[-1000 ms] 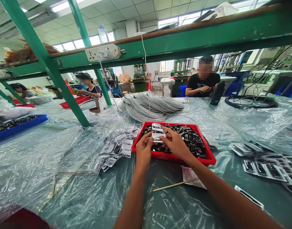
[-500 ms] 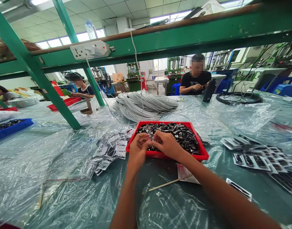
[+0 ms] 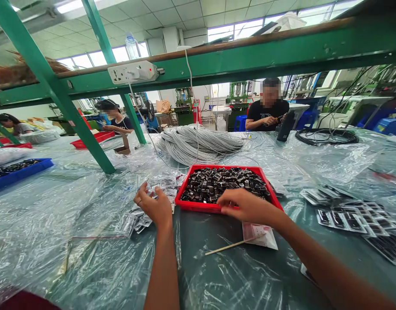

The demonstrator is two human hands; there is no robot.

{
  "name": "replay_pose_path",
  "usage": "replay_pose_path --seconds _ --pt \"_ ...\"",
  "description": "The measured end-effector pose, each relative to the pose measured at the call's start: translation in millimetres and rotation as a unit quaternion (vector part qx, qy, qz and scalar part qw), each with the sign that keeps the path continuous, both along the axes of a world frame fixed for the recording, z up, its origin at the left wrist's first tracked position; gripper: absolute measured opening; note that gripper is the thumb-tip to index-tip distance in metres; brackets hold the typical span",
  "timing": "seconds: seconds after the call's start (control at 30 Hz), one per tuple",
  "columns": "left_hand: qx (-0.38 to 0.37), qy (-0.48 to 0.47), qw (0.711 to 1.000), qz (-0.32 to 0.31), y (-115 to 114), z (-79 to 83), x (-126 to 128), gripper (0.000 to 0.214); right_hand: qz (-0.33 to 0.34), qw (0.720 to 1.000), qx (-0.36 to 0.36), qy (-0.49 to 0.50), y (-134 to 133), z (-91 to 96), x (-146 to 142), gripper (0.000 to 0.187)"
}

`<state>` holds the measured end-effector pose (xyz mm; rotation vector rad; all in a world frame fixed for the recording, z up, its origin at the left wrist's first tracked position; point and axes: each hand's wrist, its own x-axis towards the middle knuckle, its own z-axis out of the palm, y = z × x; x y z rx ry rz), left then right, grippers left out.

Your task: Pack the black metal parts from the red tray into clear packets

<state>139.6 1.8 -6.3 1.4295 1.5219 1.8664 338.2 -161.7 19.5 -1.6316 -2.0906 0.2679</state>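
Note:
My left hand [image 3: 156, 207] is raised over the pile of small clear plastic packets [image 3: 138, 221]. Its fingers are spread, with nothing visible between them. At the front rim of the red tray [image 3: 198, 207] hovers my right hand [image 3: 246, 206], palm down. Its fingers are loosely bent and a gap shows between thumb and forefinger; I see no object there. Many small black parts with shiny metal ends [image 3: 225, 181] fill the tray. Below the right hand, a thin wooden stick [image 3: 222, 248] rests partly on a clear bag with pink print [image 3: 265, 237].
Flat packs of black parts [image 3: 356, 215] lie at right. Behind the tray sits a big coil of grey cable [image 3: 198, 144]. A green beam [image 3: 223, 58] with a power strip [image 3: 133, 73] crosses above. A blue tray [image 3: 26, 172] is at far left. A person [image 3: 269, 107] sits opposite.
My hands were together over the tray, fingers meeting at a small clear item. The left has moved left over the packets and spread; the right has drawn back to the tray's front rim.

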Motion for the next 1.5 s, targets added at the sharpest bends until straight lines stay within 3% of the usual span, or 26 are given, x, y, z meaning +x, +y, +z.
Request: replay_pose_path --seconds 0.07,0.17,0.23,0.3,0.37,0.43,0.5,0.53,0.6,0.67,0.77,0.9,1.0,1.13,1.33,1.5 --pt "0.058 0.019 0.998 0.018 -3 3.5 3 0.031 0.047 0.993 -0.045 -0.099 -20 -16.3 -21 0.022" --pt "0.145 0.066 0.987 -0.026 -16 8.4 13 0.023 0.034 0.96 -0.051 -0.272 -42 -46.1 -46 0.017" --pt "0.176 0.107 0.973 -0.1 -31 8.9 19 0.016 0.044 0.953 -0.022 -0.3 -57 -52.5 -45 0.02" --pt "0.17 0.17 0.944 -0.227 -54 4.9 23 0.013 0.03 0.964 0.014 -0.263 -78 -43.6 -29 0.024" --pt "0.128 0.259 0.878 -0.381 -84 -4.8 27 0.015 -0.046 0.981 0.039 -0.186 -104 -25.9 -5 0.028" --pt "0.073 0.36 0.785 -0.499 -114 -18.7 34 0.017 -0.133 0.987 0.064 -0.06 -128 -9.7 16 0.023" --pt "0.034 0.429 0.734 -0.526 -137 -32.1 46 0.039 -0.214 0.969 0.082 0.091 -141 -1.8 28 0.02" --pt "0.027 0.452 0.71 -0.54 -145 -37.1 54 0.051 -0.243 0.95 0.086 0.175 -142 -1.4 30 0.023" --pt "0.021 0.477 0.673 -0.565 -151 -42.4 67 0.054 -0.262 0.892 0.077 0.359 -135 -5.9 27 0.034" --pt "0.015 0.488 0.653 -0.579 -149 -42.6 73 0.044 -0.211 0.818 0.042 0.533 -117 -13.7 19 0.049" --pt "-0.007 0.499 0.67 -0.549 -147 -42.1 59 0.037 -0.107 0.729 -0.022 0.676 -84 -26.4 4 0.061" --pt "-0.057 0.464 0.73 -0.499 -163 -50.1 21 0.048 -0.058 0.683 -0.048 0.727 -47 -43.3 -27 0.065" --pt "-0.083 0.416 0.774 -0.47 -178 -58.6 5 0.045 -0.071 0.674 -0.03 0.734 -31 -54.8 -55 0.066" --pt "-0.102 0.367 0.812 -0.442 -182 -66.3 5 0.047 -0.063 0.674 0.001 0.736 -23 -64.2 -77 0.065" --pt "-0.081 0.325 0.818 -0.468 -180 -67.3 2 0.039 -0.063 0.713 0.045 0.697 -24 -72.7 -84 0.065" --pt "-0.082 0.339 0.818 -0.457 -181 -68.4 1 0.027 -0.078 0.724 0.008 0.686 -42 -74.9 -85 0.061"
